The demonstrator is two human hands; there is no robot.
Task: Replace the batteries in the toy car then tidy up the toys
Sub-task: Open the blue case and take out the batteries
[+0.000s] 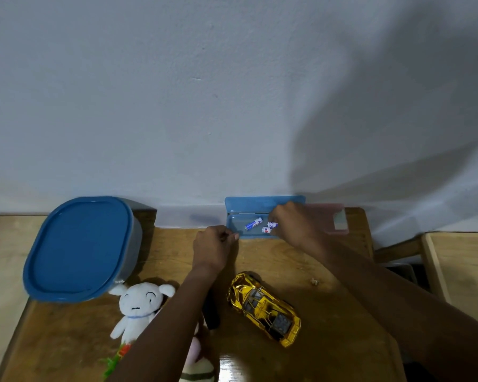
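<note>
**Battery selection at the open box; toy car not yet handled**

The fingertips (271,219) of the right hand (293,226) are held close together and lowered among the small white-and-blue cylindrical batteries (254,223). These lie in the shallow blue plastic battery box (235,225), whose hinged lid is propped open against the wall. Whether a cell is actually pinched cannot be told, since the contact is hidden by the back of the hand. The fingers of the left hand (213,245) are curled inward, with the thumb tip set at the box's near left corner; a hold on the rim cannot be confirmed. The glossy yellow-and-gold toy car (264,308) is seen nearer the person, between the forearms, on the brown wooden table (329,312) and well apart from both hands.

Several hazards may be expected. A weakly pinched cell could slip, and being round it could roll off the table. The light box could be dragged or tipped if it is not braced at its corner. Fresh and spent cells could be confused, because they look alike.

Counted in view:
- three batteries
- one battery box
- one toy car
- one white plush dog (140,301)
- one large grey storage tub with a blue lid (78,246)
- one translucent pink case (330,216), partly hidden behind the right hand

Further toys are partly covered by the left forearm and are left uncounted.
</note>
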